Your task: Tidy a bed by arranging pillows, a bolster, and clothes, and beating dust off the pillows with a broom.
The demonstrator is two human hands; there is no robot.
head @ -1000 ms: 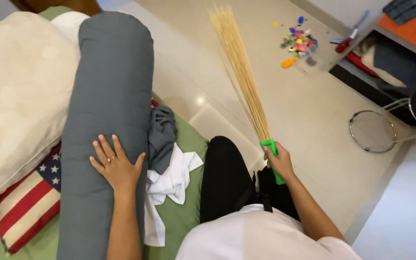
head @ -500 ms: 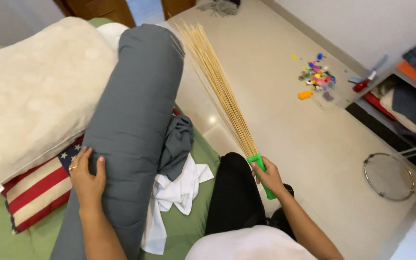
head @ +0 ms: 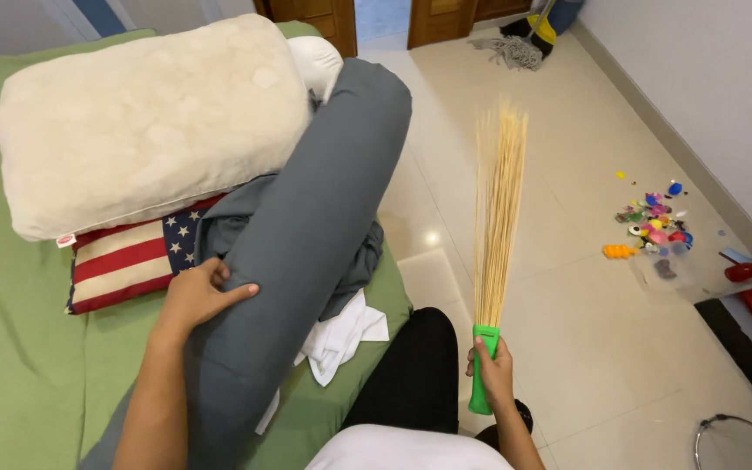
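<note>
Green bedding (head: pixel 10 365) fills the left half of the frame, and pale tiled floor (head: pixel 567 287) runs up the right. My left hand (head: pixel 198 296) is at lower centre-left, gripping the side of the long grey bolster (head: pixel 306 235): thumb on top, fingers curled round its left flank. That bolster lies as a slant from the bottom edge, beside my forearm, up to the top centre, where its far end meets a white pillow (head: pixel 319 61).

My right hand (head: pixel 493 370), lower right of centre, is clenched round the green handle (head: pixel 480 365) of a stick broom (head: pixel 498 218). Its bundle of straw-coloured bristles stands nearly upright above my fist and fans out toward the top, held clear of the bolster with floor showing between them.

Under the bolster's right side sit a crumpled dark grey cloth (head: pixel 363 261) and a white cloth (head: pixel 341 335), just left of my black-trousered knee (head: pixel 415 365). Left of my left hand a striped and starred cushion (head: pixel 124 261) lies beneath a big cream pillow (head: pixel 150 122) in the upper left. Small coloured toys (head: pixel 650 222) are scattered by the wall at right, and a mop (head: pixel 515 48) rests near the doorway at the top.
</note>
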